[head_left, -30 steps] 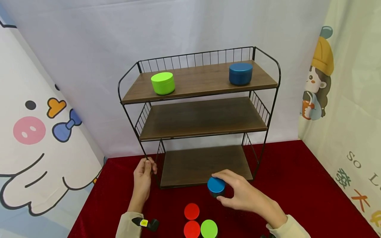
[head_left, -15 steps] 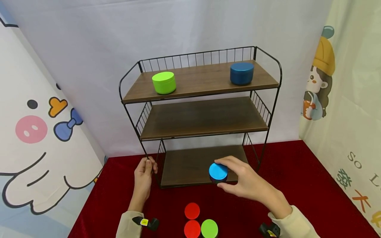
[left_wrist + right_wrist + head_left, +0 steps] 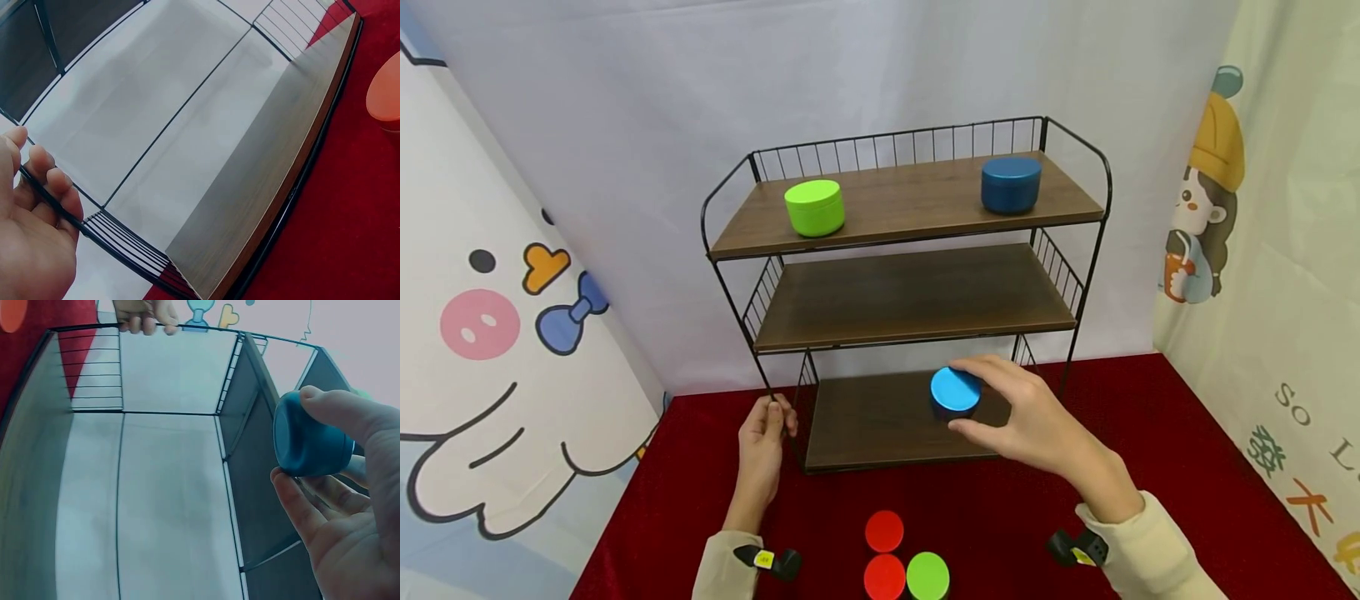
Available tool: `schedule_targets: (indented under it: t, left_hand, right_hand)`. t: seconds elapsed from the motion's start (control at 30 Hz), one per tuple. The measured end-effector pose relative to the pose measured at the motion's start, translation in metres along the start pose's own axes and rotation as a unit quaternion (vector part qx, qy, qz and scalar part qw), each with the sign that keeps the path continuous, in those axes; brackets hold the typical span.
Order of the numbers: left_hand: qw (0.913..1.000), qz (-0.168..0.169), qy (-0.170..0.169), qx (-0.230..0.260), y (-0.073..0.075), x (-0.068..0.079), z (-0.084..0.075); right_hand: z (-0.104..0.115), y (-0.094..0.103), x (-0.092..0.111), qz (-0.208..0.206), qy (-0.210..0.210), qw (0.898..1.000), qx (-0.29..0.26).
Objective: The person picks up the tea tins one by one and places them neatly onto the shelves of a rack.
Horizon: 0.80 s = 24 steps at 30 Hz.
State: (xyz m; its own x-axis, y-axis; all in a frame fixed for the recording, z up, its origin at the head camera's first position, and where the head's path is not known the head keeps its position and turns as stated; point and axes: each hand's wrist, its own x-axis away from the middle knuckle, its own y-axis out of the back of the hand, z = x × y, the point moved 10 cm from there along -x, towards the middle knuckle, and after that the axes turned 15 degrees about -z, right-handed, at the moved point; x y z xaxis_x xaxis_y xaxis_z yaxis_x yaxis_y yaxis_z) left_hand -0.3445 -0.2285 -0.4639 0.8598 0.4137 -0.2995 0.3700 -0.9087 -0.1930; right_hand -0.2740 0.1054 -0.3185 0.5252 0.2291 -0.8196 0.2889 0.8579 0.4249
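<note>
My right hand (image 3: 1030, 412) grips a round blue tin (image 3: 955, 393) by its sides, thumb and fingers on opposite edges. It is held in the air in front of the shelf rack, overlapping the bottom board (image 3: 865, 425) in the head view. In the right wrist view the blue tin (image 3: 312, 437) is pinched between thumb and fingertips. My left hand (image 3: 765, 442) has its fingers curled round the rack's left front post; the left wrist view shows them on the black wire frame (image 3: 119, 256). A green tin (image 3: 816, 208) and another blue tin (image 3: 1011, 185) stand on the top board (image 3: 910, 196).
On the red cloth (image 3: 1105, 467) in front of the rack sit a red tin (image 3: 884, 532), a second red tin (image 3: 884, 577) and a green tin (image 3: 928, 575). Behind the rack, above the middle board (image 3: 910, 296), hangs a white curtain (image 3: 865, 75).
My right hand has lifted the blue tin from low near the cloth up and forward, towards the rack. The left hand has stayed on the post.
</note>
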Motion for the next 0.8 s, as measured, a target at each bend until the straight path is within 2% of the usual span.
schedule_targets:
  t: [0.8]
  left_hand:
    - [1.0,0.003,0.002,0.0,0.0,-0.001,0.002]
  right_hand:
    - [-0.006,0.037,-0.037,-0.028,-0.003,0.999,0.017]
